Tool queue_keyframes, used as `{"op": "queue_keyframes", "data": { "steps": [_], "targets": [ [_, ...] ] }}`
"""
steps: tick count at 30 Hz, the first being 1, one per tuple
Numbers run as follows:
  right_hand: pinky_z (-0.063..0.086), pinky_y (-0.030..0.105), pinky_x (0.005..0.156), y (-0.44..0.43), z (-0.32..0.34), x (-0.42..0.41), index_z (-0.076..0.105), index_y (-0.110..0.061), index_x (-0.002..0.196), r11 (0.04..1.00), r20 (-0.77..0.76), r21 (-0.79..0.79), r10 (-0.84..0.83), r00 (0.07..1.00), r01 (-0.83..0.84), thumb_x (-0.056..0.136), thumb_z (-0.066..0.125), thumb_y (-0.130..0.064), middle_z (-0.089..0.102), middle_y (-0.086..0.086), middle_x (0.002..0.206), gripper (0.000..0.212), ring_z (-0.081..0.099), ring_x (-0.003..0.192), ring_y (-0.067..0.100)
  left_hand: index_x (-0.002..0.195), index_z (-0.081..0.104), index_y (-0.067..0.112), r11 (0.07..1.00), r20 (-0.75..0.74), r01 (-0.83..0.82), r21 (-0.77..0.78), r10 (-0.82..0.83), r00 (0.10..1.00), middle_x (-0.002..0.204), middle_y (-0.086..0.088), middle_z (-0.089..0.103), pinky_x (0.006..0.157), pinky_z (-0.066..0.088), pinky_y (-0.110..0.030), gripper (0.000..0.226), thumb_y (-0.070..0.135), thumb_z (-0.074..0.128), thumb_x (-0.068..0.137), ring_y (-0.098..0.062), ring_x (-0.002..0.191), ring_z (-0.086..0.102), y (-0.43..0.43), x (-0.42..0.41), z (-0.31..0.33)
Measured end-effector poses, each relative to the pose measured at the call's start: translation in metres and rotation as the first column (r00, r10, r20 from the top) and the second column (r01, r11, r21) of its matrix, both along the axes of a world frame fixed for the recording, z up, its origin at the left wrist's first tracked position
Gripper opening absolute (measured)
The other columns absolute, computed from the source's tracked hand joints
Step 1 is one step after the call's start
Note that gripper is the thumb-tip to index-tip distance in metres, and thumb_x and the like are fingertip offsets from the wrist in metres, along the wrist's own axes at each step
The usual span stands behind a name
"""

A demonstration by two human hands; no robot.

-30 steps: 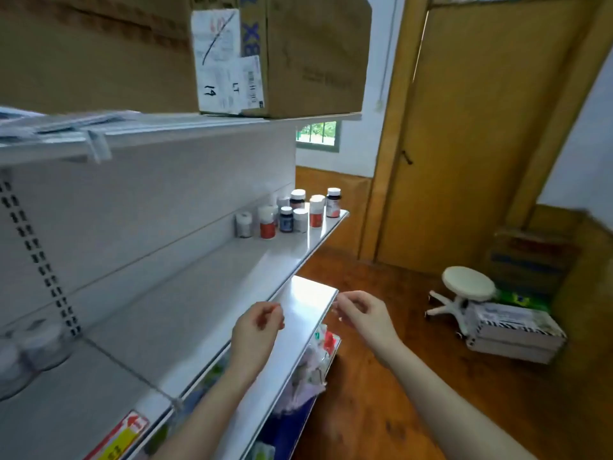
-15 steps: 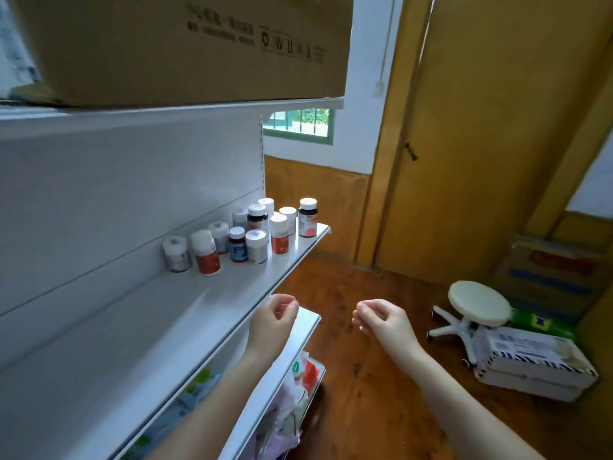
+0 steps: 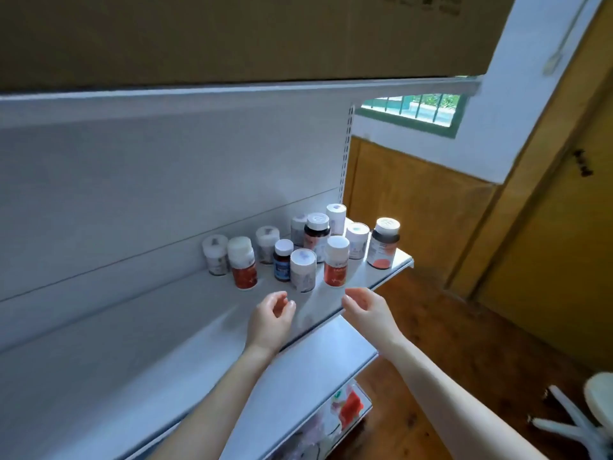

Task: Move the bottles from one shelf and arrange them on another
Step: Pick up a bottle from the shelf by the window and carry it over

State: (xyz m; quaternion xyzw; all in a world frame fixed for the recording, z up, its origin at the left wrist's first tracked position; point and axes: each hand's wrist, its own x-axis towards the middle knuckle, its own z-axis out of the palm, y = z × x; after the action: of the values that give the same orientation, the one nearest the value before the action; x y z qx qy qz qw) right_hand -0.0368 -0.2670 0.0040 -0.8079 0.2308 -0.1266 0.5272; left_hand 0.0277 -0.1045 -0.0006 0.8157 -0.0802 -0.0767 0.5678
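Note:
Several small white-capped bottles stand in a cluster at the right end of a white metal shelf [image 3: 139,330]. Nearest me are a white-labelled bottle [image 3: 302,269], a red-labelled bottle [image 3: 336,265] and a second red-labelled bottle [image 3: 243,267] further left. A dark blue bottle [image 3: 283,264] stands behind them, and a taller dark bottle [image 3: 383,242] stands near the shelf's right end. My left hand [image 3: 270,318] hovers over the shelf just in front of the white-labelled bottle, fingers curled and apart, holding nothing. My right hand [image 3: 366,312] is at the shelf's front edge below the red-labelled bottle, also open and empty.
A lower shelf [image 3: 318,366] juts out beneath, with packaged goods [image 3: 345,406] under it. A large cardboard box [image 3: 232,34] sits on the top shelf overhead. To the right are a wooden floor, a wooden door [image 3: 547,227] and a white stool [image 3: 590,413].
The view has swung closer to the bottle cluster. Both hands have risen from beside the lower shelf to the bottle shelf, now just in front of the nearest bottles. Both remain empty.

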Motion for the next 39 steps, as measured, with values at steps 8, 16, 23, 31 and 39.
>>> {"op": "queue_keyframes", "data": {
  "steps": [8, 16, 23, 31, 39],
  "targets": [
    [0.039, 0.028, 0.08, 0.007, -0.026, 0.094, 0.054, -0.005, 0.107, 0.992, -0.023, -0.019, 0.122, 0.992, -0.123, 0.093, 0.042, -0.01, 0.063, 0.01, 0.103, 0.019, 0.056, 0.096, 0.023, 0.119, 0.055, 0.002, 0.998, 0.026, -0.006, 0.06, 0.005, 1.0, 0.121, -0.014, 0.062, 0.098, 0.045, -0.031, 0.04, 0.002, 0.057, 0.08, -0.024, 0.111, 0.059, -0.025, 0.07, -0.023],
    [0.046, 0.027, 0.085, -0.006, -0.021, 0.105, 0.058, -0.012, 0.115, 0.983, 0.056, 0.05, 0.174, 0.983, -0.177, 0.091, 0.053, -0.012, 0.067, 0.006, 0.097, 0.025, 0.06, 0.092, 0.015, 0.097, 0.064, 0.015, 0.998, 0.126, 0.042, -0.049, -0.035, 0.991, 0.086, 0.012, 0.065, 0.071, 0.047, -0.012, 0.017, 0.011, 0.066, 0.08, 0.017, 0.072, 0.058, -0.031, 0.08, -0.021],
    [0.05, 0.024, 0.079, -0.011, 0.025, 0.102, 0.061, -0.018, 0.107, 0.92, 0.12, 0.14, 0.35, 0.929, -0.365, 0.085, 0.062, -0.021, 0.068, 0.001, 0.093, 0.022, 0.064, 0.083, 0.011, 0.092, 0.066, 0.008, 0.983, 0.128, -0.059, -0.175, 0.082, 0.988, 0.08, 0.003, 0.067, 0.061, 0.043, -0.004, 0.016, 0.021, 0.063, 0.083, 0.014, 0.061, 0.056, -0.021, 0.072, 0.003],
    [0.054, 0.021, 0.07, 0.006, 0.052, 0.091, 0.058, -0.011, 0.104, 0.852, 0.161, 0.218, 0.45, 0.879, -0.476, 0.085, 0.063, -0.018, 0.065, -0.001, 0.083, 0.022, 0.063, 0.069, 0.004, 0.092, 0.064, 0.019, 0.945, 0.12, -0.219, -0.244, 0.254, 0.96, 0.089, -0.003, 0.071, 0.077, 0.054, -0.024, 0.009, 0.023, 0.059, 0.086, -0.002, 0.076, 0.065, -0.005, 0.042, 0.025],
    [0.052, 0.025, 0.077, 0.066, 0.037, 0.083, 0.062, -0.019, 0.102, 0.667, 0.159, 0.351, 0.649, 0.744, -0.657, 0.082, 0.065, -0.018, 0.07, 0.006, 0.097, 0.02, 0.064, 0.083, 0.01, 0.087, 0.062, 0.018, 0.887, 0.071, -0.364, -0.284, 0.398, 0.914, 0.08, 0.009, 0.067, 0.068, 0.051, -0.013, 0.002, 0.018, 0.06, 0.086, 0.007, 0.064, 0.062, 0.054, -0.007, 0.031]
  ]
}}
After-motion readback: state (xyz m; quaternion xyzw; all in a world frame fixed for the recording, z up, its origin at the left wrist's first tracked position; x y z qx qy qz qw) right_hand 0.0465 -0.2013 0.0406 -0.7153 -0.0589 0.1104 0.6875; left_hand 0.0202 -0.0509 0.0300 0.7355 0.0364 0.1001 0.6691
